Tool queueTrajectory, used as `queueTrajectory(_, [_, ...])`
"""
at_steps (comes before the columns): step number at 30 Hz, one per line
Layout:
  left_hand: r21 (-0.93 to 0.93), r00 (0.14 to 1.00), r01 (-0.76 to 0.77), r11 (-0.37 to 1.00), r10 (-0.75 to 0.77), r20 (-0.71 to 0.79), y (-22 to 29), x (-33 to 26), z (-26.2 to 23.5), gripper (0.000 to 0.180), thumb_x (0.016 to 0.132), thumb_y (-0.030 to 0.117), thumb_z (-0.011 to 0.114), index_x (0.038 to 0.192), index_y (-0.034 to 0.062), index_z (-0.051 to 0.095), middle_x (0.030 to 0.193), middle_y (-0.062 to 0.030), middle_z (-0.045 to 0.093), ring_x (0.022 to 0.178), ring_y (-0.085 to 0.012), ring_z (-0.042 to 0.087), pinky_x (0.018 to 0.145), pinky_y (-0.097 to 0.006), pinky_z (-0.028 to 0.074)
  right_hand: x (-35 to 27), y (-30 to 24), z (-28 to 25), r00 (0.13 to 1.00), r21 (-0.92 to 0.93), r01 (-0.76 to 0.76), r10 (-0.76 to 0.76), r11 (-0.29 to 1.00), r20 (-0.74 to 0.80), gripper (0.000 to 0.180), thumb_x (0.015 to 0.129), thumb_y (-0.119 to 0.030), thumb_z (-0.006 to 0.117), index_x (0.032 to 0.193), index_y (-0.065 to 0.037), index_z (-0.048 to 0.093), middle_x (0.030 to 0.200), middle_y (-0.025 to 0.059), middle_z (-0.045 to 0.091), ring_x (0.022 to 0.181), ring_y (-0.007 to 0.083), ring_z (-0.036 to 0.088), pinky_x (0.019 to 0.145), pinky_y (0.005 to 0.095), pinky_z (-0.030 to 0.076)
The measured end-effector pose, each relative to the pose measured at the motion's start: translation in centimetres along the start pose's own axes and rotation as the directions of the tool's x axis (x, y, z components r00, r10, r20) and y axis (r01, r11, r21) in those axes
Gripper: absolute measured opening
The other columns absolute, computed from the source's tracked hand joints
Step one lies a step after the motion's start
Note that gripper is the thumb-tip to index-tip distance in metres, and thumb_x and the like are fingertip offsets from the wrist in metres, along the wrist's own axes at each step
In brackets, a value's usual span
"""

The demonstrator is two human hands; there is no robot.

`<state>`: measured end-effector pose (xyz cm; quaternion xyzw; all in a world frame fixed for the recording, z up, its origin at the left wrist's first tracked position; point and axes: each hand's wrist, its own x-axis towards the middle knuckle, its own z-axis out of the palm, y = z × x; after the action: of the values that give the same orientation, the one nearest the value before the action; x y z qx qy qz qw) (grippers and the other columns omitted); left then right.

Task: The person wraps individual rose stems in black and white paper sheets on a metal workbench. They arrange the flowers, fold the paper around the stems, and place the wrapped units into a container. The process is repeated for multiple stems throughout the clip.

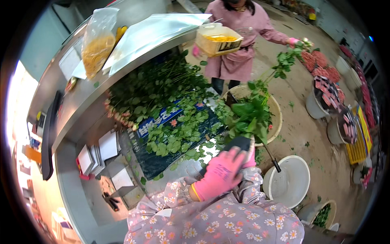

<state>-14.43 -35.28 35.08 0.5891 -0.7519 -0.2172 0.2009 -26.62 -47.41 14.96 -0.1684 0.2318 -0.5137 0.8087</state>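
Long grey metal surface (87,99) carrying leafy green rose stems (158,87) lying at left, pink-gloved left hand (219,175) closing its grip over a leafy green stem bunch (248,116) rising just above it, right hand mostly hiding behind, its grip unclear, white plastic bucket (286,181) standing at right.

We are looking down at our left hand (217,175) in a pink glove, closing around a bunch of leafy green stems (248,118) over a cream bucket (277,118). Our right hand is hiding behind it. A white bucket (288,181) is sitting just beside our floral sleeve. Roses (154,87) are lying heaped on the metal table (81,105). Across from us, another person is holding a yellow box (217,40) and more stems.
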Motion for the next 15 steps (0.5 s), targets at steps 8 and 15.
queueTrajectory(8, [0.613, 0.777, -0.104, 0.783, 0.449, -0.441, -9.0, 10.6, -21.4, 0.019, 0.080, 0.017, 0.062, 0.096, 0.0057, 0.061, 0.082, -0.0132, 0.061, 0.078, -0.0299, 0.060, 0.073, -0.038, 0.048, -3.9, -2.4, 0.1, 0.973, -0.272, 0.041, -0.100, 0.962, -0.208, 0.057, 0.089, -0.045, 0.046, 0.128, -0.004, 0.044, 0.122, 0.0094, 0.052, 0.107, 0.0218, 0.054, 0.092, 0.0337, 0.044])
queueTrajectory(15, [0.776, 0.923, 0.305, 0.552, 0.030, -0.384, -20.2, 13.8, -31.0, 0.039, 0.082, 0.044, 0.056, 0.096, 0.0087, 0.062, 0.099, -0.0156, 0.059, 0.094, -0.0311, 0.059, 0.080, -0.040, 0.048, -7.5, -1.8, 0.4, 0.957, -0.514, -0.050, -0.106, 0.856, -0.270, 0.050, 0.088, -0.037, 0.048, 0.124, -0.003, 0.046, 0.120, 0.0095, 0.053, 0.105, 0.0217, 0.053, 0.091, 0.0338, 0.043])
